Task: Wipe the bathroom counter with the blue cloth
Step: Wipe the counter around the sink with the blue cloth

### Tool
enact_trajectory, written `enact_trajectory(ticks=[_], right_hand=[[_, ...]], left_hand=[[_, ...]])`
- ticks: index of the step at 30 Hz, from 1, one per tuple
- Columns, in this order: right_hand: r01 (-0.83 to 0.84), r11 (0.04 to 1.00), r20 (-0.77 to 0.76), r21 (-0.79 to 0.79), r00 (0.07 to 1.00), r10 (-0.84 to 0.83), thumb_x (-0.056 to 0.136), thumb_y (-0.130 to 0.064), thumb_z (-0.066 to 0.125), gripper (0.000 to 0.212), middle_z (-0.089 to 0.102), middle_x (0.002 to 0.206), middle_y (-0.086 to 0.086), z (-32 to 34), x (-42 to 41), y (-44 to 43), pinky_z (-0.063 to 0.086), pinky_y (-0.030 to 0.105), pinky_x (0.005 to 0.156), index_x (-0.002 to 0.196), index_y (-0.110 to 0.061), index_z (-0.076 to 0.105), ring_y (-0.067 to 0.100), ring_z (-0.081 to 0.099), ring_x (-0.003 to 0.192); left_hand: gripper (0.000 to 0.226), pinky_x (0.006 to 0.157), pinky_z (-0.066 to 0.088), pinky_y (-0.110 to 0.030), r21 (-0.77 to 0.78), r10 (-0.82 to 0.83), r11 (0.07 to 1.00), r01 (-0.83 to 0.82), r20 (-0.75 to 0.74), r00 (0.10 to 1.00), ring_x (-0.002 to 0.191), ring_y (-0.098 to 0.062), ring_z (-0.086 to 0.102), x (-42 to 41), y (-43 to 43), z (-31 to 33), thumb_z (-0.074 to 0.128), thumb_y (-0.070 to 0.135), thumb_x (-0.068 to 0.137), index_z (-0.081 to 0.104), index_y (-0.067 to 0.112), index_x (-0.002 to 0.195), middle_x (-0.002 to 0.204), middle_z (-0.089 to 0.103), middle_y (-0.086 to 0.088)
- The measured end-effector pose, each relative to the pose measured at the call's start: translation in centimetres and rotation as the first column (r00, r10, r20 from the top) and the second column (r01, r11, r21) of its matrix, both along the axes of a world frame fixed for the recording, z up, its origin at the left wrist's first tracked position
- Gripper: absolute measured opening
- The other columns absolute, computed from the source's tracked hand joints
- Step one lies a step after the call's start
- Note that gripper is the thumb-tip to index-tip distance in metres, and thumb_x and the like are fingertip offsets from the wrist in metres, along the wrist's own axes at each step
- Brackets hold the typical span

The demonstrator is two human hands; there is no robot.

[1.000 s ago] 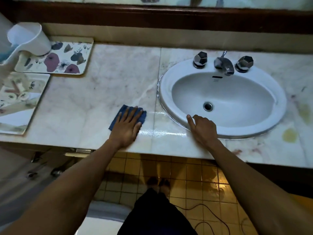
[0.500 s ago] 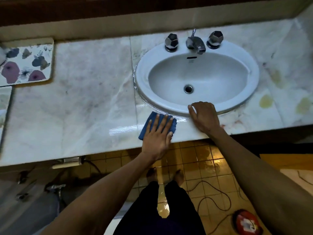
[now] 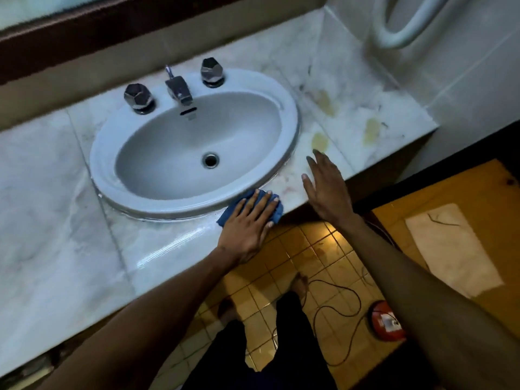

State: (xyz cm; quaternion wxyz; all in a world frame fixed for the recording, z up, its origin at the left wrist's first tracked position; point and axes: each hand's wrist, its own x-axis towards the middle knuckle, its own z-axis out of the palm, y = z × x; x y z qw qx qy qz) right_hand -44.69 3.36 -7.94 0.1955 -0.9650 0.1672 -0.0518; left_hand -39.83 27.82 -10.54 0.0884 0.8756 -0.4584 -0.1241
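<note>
Left grip (image 3: 247, 220) flat, fingers straight, pressing cloth (image 3: 278, 210) on surface (image 3: 168, 249) (front edge, by sink (image 3: 289, 122)), right grip (image 3: 323, 190) spread, holding nothing

Sink (image 3: 102, 170) set in counter (image 3: 42, 220); cloth (image 3: 276, 211) at front edge under left hand (image 3: 246, 232); faucet (image 3: 178, 90) behind basin.

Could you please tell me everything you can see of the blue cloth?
The blue cloth is dark blue, soft-looking fabric, folded into a small pad. It lies on the front edge of the marble counter, at the near rim of the sink. The left hand presses on it with straight, spread fingers, hiding most of it; only its edges show.
</note>
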Motion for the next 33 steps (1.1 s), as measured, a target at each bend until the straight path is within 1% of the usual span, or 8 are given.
enact_trajectory(ticks=[3, 8, 12, 16, 24, 26, 30, 33], right_hand=[[0.123, 0.992, -0.092, 0.003, 0.988, -0.123, 0.106, -0.039, 0.031, 0.059, 0.016, 0.165, 0.013, -0.7, -2.9, -4.5, 0.013, 0.042, 0.125, 0.156, -0.009, 0.023, 0.025, 0.013, 0.153], [-0.078, 0.993, -0.216, -0.090, 0.975, 0.057, 0.105, -0.048, 0.025, 0.067, 0.002, 0.168, 0.007, -2.6, -4.6, -8.8, 0.005, 0.043, 0.125, 0.159, -0.013, 0.005, 0.020, -0.001, 0.155], [-0.121, 0.987, -0.210, -0.108, 0.973, 0.096, 0.105, -0.051, 0.021, 0.067, 0.004, 0.168, 0.005, -2.9, -2.9, -11.7, 0.002, 0.041, 0.126, 0.160, -0.015, 0.006, 0.018, -0.001, 0.155], [-0.086, 0.995, -0.174, -0.054, 0.982, 0.075, 0.105, -0.049, 0.021, 0.066, 0.002, 0.168, 0.005, -3.1, -1.8, -12.2, 0.001, 0.041, 0.126, 0.159, -0.014, 0.006, 0.017, -0.003, 0.155], [-0.105, 0.993, -0.143, -0.059, 0.985, 0.096, 0.105, -0.047, 0.020, 0.065, 0.004, 0.168, 0.006, -3.9, -2.6, -12.5, 0.003, 0.040, 0.126, 0.159, -0.012, 0.009, 0.018, -0.001, 0.155], [-0.161, 0.985, -0.128, -0.066, 0.980, 0.152, 0.106, -0.046, 0.021, 0.064, 0.007, 0.167, 0.005, -3.8, -3.1, -13.4, 0.008, 0.039, 0.126, 0.159, -0.012, 0.012, 0.017, 0.001, 0.155], [-0.223, 0.974, -0.099, -0.029, 0.971, 0.219, 0.107, -0.043, 0.025, 0.061, 0.012, 0.167, 0.005, -3.4, -4.1, -15.0, 0.010, 0.036, 0.126, 0.158, -0.011, 0.019, 0.015, 0.005, 0.154], [-0.250, 0.967, -0.071, 0.055, 0.965, 0.253, 0.107, -0.039, 0.029, 0.056, 0.022, 0.165, 0.004, -2.8, -4.1, -16.0, 0.016, 0.034, 0.125, 0.155, -0.010, 0.029, 0.014, 0.014, 0.153]], left_hand=[[0.058, 0.127, 0.006, -0.042, -0.015, 0.030, 0.999, -0.031, -0.018, 0.999, 0.156, -0.016, -0.005, 0.4, -5.4, 0.1, 0.020, 0.044, 0.108, 0.004, 0.027, 0.162, 0.170, 0.001, 0.004], [0.057, 0.127, 0.006, -0.039, -0.083, 0.161, 0.983, -0.166, -0.056, 0.985, 0.157, -0.021, 0.001, 2.0, -15.3, 0.6, 0.020, 0.040, 0.108, 0.011, 0.022, 0.161, 0.169, 0.008, -0.001], [0.056, 0.127, 0.009, -0.038, -0.109, 0.273, 0.956, -0.274, -0.028, 0.962, 0.156, -0.022, 0.007, 3.2, -20.2, -0.2, 0.020, 0.038, 0.108, 0.014, 0.020, 0.161, 0.169, 0.013, -0.001], [0.054, 0.127, 0.010, -0.040, -0.115, 0.267, 0.958, -0.261, 0.036, 0.963, 0.156, -0.022, 0.009, 1.3, -18.2, -0.2, 0.023, 0.035, 0.109, 0.017, 0.020, 0.161, 0.168, 0.017, -0.002], [0.056, 0.125, 0.015, -0.044, -0.127, 0.440, 0.887, -0.445, -0.065, 0.896, 0.156, -0.027, 0.012, 5.7, -26.5, -0.2, 0.015, 0.035, 0.107, 0.022, 0.014, 0.160, 0.167, 0.021, -0.007], [0.056, 0.126, 0.013, -0.045, -0.104, 0.425, 0.898, -0.427, -0.047, 0.904, 0.156, -0.027, 0.010, 6.3, -27.4, 0.1, 0.015, 0.036, 0.108, 0.020, 0.016, 0.160, 0.167, 0.020, -0.005], [0.053, 0.127, 0.005, -0.039, -0.092, 0.170, 0.982, -0.167, 0.025, 0.985, 0.157, -0.020, 0.002, 3.2, -22.0, 0.6, 0.020, 0.035, 0.110, 0.015, 0.024, 0.161, 0.169, 0.012, 0.001], [0.054, 0.127, 0.002, -0.040, -0.058, 0.145, 0.988, -0.145, -0.002, 0.989, 0.157, -0.017, -0.003, 3.7, -20.2, 0.4, 0.020, 0.038, 0.109, 0.011, 0.028, 0.161, 0.169, 0.008, 0.004]])
